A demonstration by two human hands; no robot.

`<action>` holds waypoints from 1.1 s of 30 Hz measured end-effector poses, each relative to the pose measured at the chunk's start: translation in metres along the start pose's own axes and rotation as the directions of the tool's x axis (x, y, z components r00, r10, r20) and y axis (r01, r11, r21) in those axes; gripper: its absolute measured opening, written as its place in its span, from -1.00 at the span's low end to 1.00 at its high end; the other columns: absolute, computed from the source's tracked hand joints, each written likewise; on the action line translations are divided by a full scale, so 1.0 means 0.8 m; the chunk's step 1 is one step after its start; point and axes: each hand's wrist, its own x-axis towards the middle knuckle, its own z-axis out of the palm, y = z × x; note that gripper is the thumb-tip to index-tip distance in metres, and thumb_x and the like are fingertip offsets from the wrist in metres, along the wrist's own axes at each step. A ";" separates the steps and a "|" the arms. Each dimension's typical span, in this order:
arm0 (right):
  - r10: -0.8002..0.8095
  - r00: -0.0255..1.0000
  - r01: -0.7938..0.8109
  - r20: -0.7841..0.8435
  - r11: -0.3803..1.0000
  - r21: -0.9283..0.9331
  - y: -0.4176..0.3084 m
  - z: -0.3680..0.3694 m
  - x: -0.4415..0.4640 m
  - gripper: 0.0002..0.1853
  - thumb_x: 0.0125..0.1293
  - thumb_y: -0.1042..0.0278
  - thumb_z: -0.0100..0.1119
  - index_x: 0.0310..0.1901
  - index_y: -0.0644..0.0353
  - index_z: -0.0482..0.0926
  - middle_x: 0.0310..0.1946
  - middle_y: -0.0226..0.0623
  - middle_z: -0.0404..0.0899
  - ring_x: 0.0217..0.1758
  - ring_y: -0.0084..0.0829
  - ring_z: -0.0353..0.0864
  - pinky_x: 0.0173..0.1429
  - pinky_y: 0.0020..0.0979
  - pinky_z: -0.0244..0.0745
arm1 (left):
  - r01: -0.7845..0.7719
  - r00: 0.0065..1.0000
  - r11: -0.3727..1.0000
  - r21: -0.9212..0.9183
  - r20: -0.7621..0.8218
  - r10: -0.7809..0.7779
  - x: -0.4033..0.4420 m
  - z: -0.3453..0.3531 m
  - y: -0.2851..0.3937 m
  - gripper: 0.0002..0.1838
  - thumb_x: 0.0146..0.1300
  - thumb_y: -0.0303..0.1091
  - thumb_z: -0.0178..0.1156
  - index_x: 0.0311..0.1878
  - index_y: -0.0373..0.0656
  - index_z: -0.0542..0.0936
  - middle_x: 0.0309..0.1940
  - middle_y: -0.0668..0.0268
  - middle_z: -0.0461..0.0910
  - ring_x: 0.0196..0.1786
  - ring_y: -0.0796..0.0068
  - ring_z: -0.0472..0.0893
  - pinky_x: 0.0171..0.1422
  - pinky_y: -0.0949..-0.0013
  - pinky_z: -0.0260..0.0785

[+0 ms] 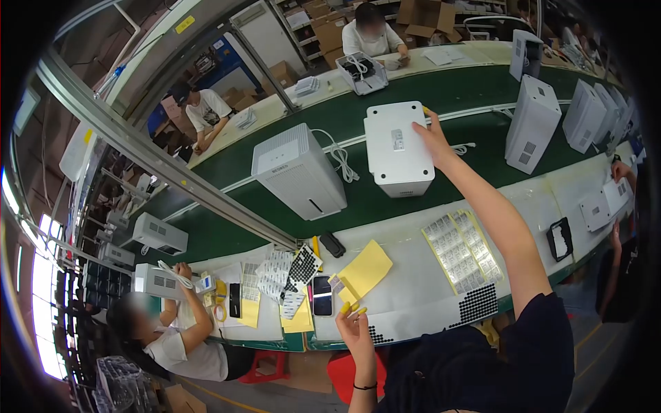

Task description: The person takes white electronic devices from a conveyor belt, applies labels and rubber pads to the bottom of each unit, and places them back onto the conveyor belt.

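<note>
My right hand (432,141) reaches across to the green belt and grips the edge of a white box-shaped appliance (392,155). The appliance's underside faces me, with round feet at its corners and a printed label (398,140) in the middle. Close to the table's front edge, my left hand (356,330) pinches a small yellow-backed label piece (342,289) at its fingertips. Yellow finger covers show on both hands. Beside that label piece lie a yellow sheet (370,267) and a phone (322,296).
Another white appliance (299,172) stands left on the green belt (241,237), its cable (341,155) coiled beside it. More units (533,124) stand to the right. Label sheets (463,251) and black-dot sheets (478,303) lie on the table. A metal post (165,158) crosses at left; co-workers sit around.
</note>
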 end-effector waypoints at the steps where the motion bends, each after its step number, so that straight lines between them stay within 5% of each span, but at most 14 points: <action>1: -0.040 0.999 0.040 0.012 0.999 0.002 0.009 -0.008 0.012 -0.33 0.33 0.40 0.14 0.37 -0.01 0.01 -0.03 -0.04 0.48 -0.04 -0.28 0.60 -0.08 -0.26 0.61 | 0.000 1.000 1.000 0.023 0.005 0.000 0.004 -0.001 -0.004 -0.58 0.35 -0.55 0.07 0.25 -0.27 0.28 0.11 0.16 0.38 0.05 0.46 0.46 0.16 0.40 0.33; 8: 0.097 0.995 -0.100 -0.035 0.990 -0.095 -0.013 -0.041 0.064 -0.17 0.28 0.34 0.23 0.47 -0.03 -0.08 0.04 -0.08 0.46 0.04 -0.29 0.55 0.03 -0.22 0.53 | -0.228 0.969 0.930 0.288 -0.022 0.245 0.117 -0.009 -0.014 -0.63 0.38 -0.49 0.10 0.21 -0.28 0.32 0.02 0.23 0.41 0.09 0.45 0.42 0.24 0.39 0.26; 11: 0.082 0.996 -0.074 0.032 0.976 -0.205 0.007 -0.053 0.095 -0.13 0.24 0.38 0.24 0.47 0.11 -0.09 0.05 -0.07 0.45 0.08 -0.27 0.51 0.14 -0.21 0.42 | -0.355 0.914 0.874 0.333 -0.075 0.399 0.217 0.011 0.028 -0.58 0.41 -0.32 0.12 0.22 -0.29 0.31 0.13 0.17 0.35 0.17 0.36 0.40 0.31 0.30 0.25; 15: 0.087 0.993 -0.096 -0.086 0.989 -0.109 0.008 -0.065 0.121 -0.19 0.20 0.45 0.23 0.42 0.19 -0.01 0.01 -0.01 0.48 -0.01 -0.25 0.56 0.01 -0.21 0.50 | -0.302 0.911 0.891 0.339 -0.173 0.374 0.366 0.040 0.061 -0.30 0.32 0.01 0.21 0.33 -0.26 0.24 0.31 0.14 0.22 0.34 0.26 0.26 0.34 0.17 0.25; 18: -0.018 0.989 -0.009 -0.146 0.984 -0.181 0.020 -0.052 0.120 -0.21 0.20 0.45 0.21 0.41 0.19 0.01 0.01 -0.03 0.47 -0.04 -0.26 0.57 -0.02 -0.24 0.52 | 0.014 0.941 0.935 0.355 -0.321 0.107 0.458 0.060 0.081 -0.02 0.18 0.19 0.29 0.42 -0.26 0.07 0.38 0.04 0.12 0.40 0.14 0.20 0.40 0.08 0.15; 19: -0.110 0.962 0.042 -0.251 0.965 -0.260 0.025 -0.045 0.108 -0.27 0.22 0.40 0.20 0.38 0.21 0.08 0.05 -0.01 0.43 0.06 -0.18 0.51 0.15 -0.21 0.42 | 0.046 0.958 0.957 0.287 -0.284 0.039 0.472 0.066 0.089 0.03 0.13 0.23 0.30 0.43 -0.23 0.03 0.40 0.05 0.11 0.41 0.11 0.19 0.39 0.00 0.14; 22: -0.704 0.686 0.274 -0.184 0.484 -0.831 0.058 -0.053 0.089 -0.37 0.26 0.39 0.16 0.33 0.23 0.17 0.09 -0.03 0.40 0.18 -0.07 0.38 0.31 -0.18 0.22 | 0.132 0.981 0.978 0.163 -0.163 -0.105 0.500 0.083 0.099 0.14 0.03 0.30 0.34 0.45 -0.13 -0.07 0.43 0.08 0.09 0.43 0.05 0.17 0.35 -0.23 0.10; 25: -0.728 0.676 0.459 -0.114 0.537 -0.708 0.014 -0.041 0.030 -0.50 0.28 0.41 0.12 0.24 0.24 0.28 0.11 -0.06 0.38 0.26 -0.02 0.25 0.38 -0.18 0.06 | 0.129 0.985 0.980 0.152 -0.131 -0.109 0.538 0.074 0.075 0.08 0.05 0.23 0.35 0.43 -0.04 -0.06 0.42 0.10 0.09 0.42 -0.01 0.16 0.30 -0.41 0.06; 28: -0.696 0.718 0.542 0.036 0.524 -0.657 0.003 -0.050 -0.007 -0.61 0.29 0.46 0.09 0.15 0.24 0.35 0.06 -0.12 0.42 0.18 -0.09 0.34 0.31 -0.21 0.16 | 0.091 0.992 0.988 0.125 -0.102 -0.078 0.537 0.085 0.073 0.11 -0.01 0.25 0.36 0.41 -0.07 -0.08 0.40 0.07 0.06 0.44 -0.03 0.10 0.27 -0.44 0.10; 33: -0.360 0.907 0.421 0.219 0.795 -0.437 0.048 -0.048 -0.033 -0.73 0.35 0.46 0.07 0.06 0.24 0.39 -0.07 -0.21 0.50 0.03 -0.30 0.47 0.20 -0.35 0.30 | 0.051 0.992 0.992 0.113 -0.124 -0.037 0.518 0.087 0.065 0.02 0.05 0.15 0.34 0.40 -0.03 -0.06 0.39 0.07 0.04 0.43 -0.01 0.08 0.23 -0.44 0.17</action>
